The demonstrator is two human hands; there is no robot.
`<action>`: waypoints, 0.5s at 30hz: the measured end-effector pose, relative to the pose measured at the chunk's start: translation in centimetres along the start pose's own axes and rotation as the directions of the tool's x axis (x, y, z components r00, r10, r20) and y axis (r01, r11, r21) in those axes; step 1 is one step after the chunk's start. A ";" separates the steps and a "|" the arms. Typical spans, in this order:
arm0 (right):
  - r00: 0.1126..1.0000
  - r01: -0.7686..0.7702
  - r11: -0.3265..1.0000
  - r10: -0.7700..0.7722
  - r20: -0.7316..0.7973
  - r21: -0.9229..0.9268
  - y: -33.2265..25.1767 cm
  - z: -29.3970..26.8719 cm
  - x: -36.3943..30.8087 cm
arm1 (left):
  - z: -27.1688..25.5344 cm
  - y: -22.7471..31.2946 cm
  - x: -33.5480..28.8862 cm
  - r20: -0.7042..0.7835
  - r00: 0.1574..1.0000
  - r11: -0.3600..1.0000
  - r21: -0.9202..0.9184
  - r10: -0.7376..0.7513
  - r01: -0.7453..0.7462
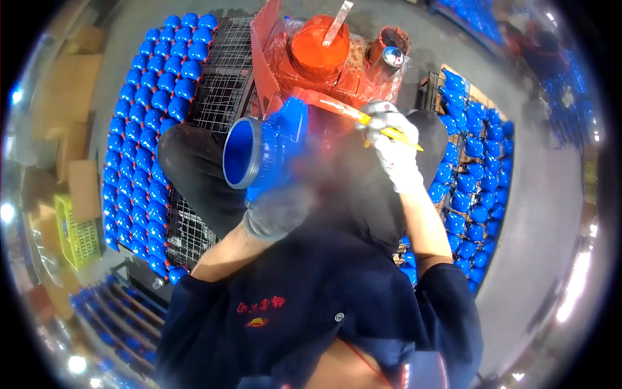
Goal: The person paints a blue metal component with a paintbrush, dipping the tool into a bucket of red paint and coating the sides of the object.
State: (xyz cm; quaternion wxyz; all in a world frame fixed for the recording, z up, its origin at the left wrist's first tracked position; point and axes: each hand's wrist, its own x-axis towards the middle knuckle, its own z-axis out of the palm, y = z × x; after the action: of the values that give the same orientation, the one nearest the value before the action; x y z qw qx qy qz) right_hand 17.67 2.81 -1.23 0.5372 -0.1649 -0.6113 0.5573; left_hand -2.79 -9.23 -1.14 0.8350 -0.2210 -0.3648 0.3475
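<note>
One blue fitting (pixel 275 146) is held over the lap (pixel 197 172) by the gloved left hand (pixel 278 211) while the right hand (pixel 392 133) (gloved too) grips a yellow tool (pixel 402 137), the red pot (pixel 317 48) standing beyond.

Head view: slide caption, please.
Gloved left hand holds a hollow blue part; right hand grips a yellow-handled tool.

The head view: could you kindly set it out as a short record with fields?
Left hand: grey-gloved, holding a glossy blue hollow fitting, wide opening facing left
Right hand: white-gloved, holding a yellow-handled, orange-coated brush-like tool
Ahead: round orange-red container, flat strip standing in it
Both sides: rows of glossy blue rounded pieces
</note>
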 end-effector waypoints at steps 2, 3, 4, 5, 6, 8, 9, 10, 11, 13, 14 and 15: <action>0.996 -0.037 0.980 0.052 -0.070 0.196 1.5 1.5 -0.2 | 0.2 0.0 0.5 0.016 1.000 1.000 -0.009 -0.016 0.016; 0.996 -0.037 0.981 0.052 -0.069 0.193 1.3 1.4 0.0 | 0.4 0.3 0.7 0.029 0.998 0.997 0.051 -0.060 0.059; 0.979 -0.156 0.987 0.159 -0.126 0.030 0.9 1.4 0.4 | 0.7 0.5 0.6 0.036 0.996 0.994 0.082 -0.079 0.075; 0.980 -0.143 0.984 0.127 -0.152 -0.102 1.4 0.7 0.8 | 1.0 0.7 0.5 0.043 0.994 0.989 0.114 -0.098 0.092; 0.979 -0.139 0.962 0.097 -0.182 -0.235 1.8 0.0 0.9 | 1.8 1.1 -0.2 -0.055 0.998 0.959 0.283 0.027 -0.010; 0.949 -0.199 0.956 0.133 -0.286 -0.215 0.5 -1.4 2.1 | 4.0 2.4 -1.5 -0.180 0.937 0.786 0.603 0.299 -0.135; 0.945 -0.190 0.963 0.126 -0.303 -0.190 0.0 -2.0 2.8 | 5.0 3.1 -2.1 -0.200 0.876 0.653 0.741 0.439 -0.158; 0.951 -0.184 0.949 0.105 -0.291 -0.258 -1.4 -1.8 3.8 | 5.8 3.4 -2.6 -0.193 0.796 0.497 0.855 0.573 -0.150; 0.956 -0.182 0.927 0.089 -0.280 -0.327 -2.9 -1.5 4.6 | 6.1 2.7 -2.2 -0.150 0.722 0.287 0.956 0.676 -0.070; 0.978 -0.022 0.963 -0.036 -0.207 -0.268 -4.2 -1.1 6.1 | 7.7 1.2 -0.1 -0.090 0.718 -0.149 0.953 0.691 0.262; 0.988 -0.044 0.918 -0.019 -0.155 -0.395 -5.3 -0.5 7.0 | 7.5 2.1 -0.2 -0.044 0.728 -0.334 0.868 0.684 0.366; 0.994 -0.063 0.857 0.010 -0.105 -0.512 -6.3 0.2 8.0 | 7.2 3.2 -0.7 -0.003 0.744 -0.501 0.738 0.668 0.453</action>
State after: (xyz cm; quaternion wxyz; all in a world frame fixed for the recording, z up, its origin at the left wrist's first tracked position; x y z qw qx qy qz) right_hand 17.08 7.12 7.99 0.4926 -0.3413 -0.7072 0.3752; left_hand -9.97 -6.86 1.14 0.5736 0.4640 0.4650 0.4893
